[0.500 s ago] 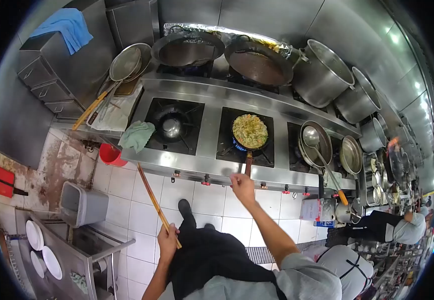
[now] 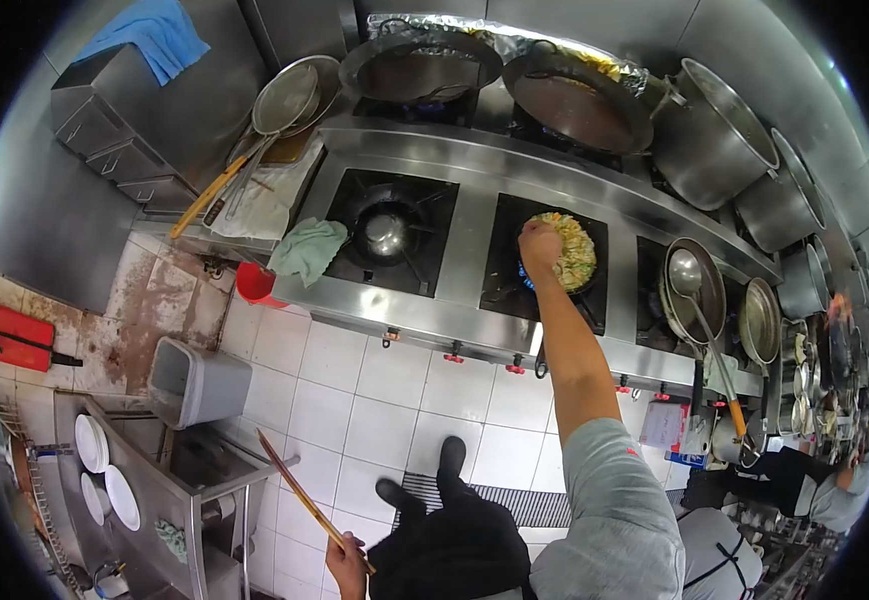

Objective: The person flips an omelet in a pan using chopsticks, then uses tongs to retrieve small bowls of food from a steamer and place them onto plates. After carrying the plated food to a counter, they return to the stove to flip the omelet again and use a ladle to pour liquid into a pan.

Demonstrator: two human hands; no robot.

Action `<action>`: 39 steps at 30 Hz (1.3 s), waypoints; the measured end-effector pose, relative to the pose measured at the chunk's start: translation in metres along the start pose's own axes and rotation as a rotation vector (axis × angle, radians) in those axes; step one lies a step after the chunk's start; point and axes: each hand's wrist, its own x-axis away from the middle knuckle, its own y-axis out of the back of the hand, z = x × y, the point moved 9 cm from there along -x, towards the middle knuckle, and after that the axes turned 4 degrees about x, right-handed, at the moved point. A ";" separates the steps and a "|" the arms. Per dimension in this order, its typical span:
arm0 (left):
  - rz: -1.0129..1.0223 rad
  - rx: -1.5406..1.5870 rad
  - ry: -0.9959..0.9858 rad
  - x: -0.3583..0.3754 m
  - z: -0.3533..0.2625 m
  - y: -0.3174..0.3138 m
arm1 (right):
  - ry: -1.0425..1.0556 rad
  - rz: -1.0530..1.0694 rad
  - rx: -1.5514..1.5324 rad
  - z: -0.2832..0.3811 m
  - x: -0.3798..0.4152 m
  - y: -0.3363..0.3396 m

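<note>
My left hand, low in the head view, is closed around a pair of long wooden chopsticks that point up and away over the floor. My right hand reaches over the stove, its fingers curled together above the left part of a frying pan's food. That food is a yellow layer with orange and green bits. I cannot tell what the right fingers hold. Blue flame shows beside the pan, whose handle is hidden by my forearm.
A bare burner and a green cloth are to the left. A pan with a ladle stands at the right. Two woks and tall pots line the back. A co-worker's back is close at lower right.
My right hand has gone from beside the pan's handle to above the food. My left hand, still around the chopsticks, is lower in view. The whole view has shifted.
</note>
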 end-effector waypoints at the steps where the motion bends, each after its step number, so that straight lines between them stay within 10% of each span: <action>1: -0.012 -0.007 0.014 0.003 -0.001 0.003 | -0.032 -0.043 -0.082 0.004 0.002 0.014; 8: -0.047 0.037 0.034 0.007 -0.004 0.004 | 0.139 -0.216 -0.441 0.105 0.183 0.132; 9: -0.046 0.037 0.024 0.005 -0.002 0.004 | -0.106 0.166 -0.582 0.099 0.233 0.084; 10: -0.043 0.032 0.019 0.003 -0.004 0.005 | 0.181 0.185 -0.547 0.108 0.289 0.045; 11: -0.020 -0.009 0.054 0.001 -0.005 0.004 | 0.282 0.657 -0.534 0.114 0.357 -0.008; 12: 0.004 -0.047 0.087 -0.001 -0.002 0.003 | 0.357 0.894 0.083 0.116 0.409 -0.011; 13: -0.014 -0.100 0.061 -0.013 0.027 0.013 | 0.227 1.145 -0.209 0.093 0.459 -0.033; 22: 0.000 -0.210 0.148 -0.051 0.184 0.094 | 0.452 1.243 0.338 -0.087 0.542 -0.032; 26: 0.046 -0.090 0.305 -0.060 0.215 0.107 | -0.655 0.996 0.196 -0.230 0.487 0.043; 28: 0.098 -0.079 0.348 -0.073 0.227 0.116 | -0.165 1.073 0.433 -0.258 0.469 0.036; 30: 0.213 -0.147 0.265 -0.100 0.245 0.113 | -0.492 0.633 0.123 -0.206 0.441 0.132; 34: 0.425 -0.291 0.090 -0.144 0.263 0.107 | -0.558 0.682 -0.101 -0.197 0.479 0.134; 36: 0.290 -0.055 0.405 -0.164 0.270 0.100 | -0.521 0.831 -0.285 -0.180 0.524 0.122; 38: 0.339 -0.090 0.334 -0.182 0.248 0.090 | 0.283 0.942 0.280 -0.142 0.565 0.107; 39: 0.351 -0.094 0.336 -0.187 0.237 0.086 | 0.099 1.088 0.432 -0.137 0.579 0.109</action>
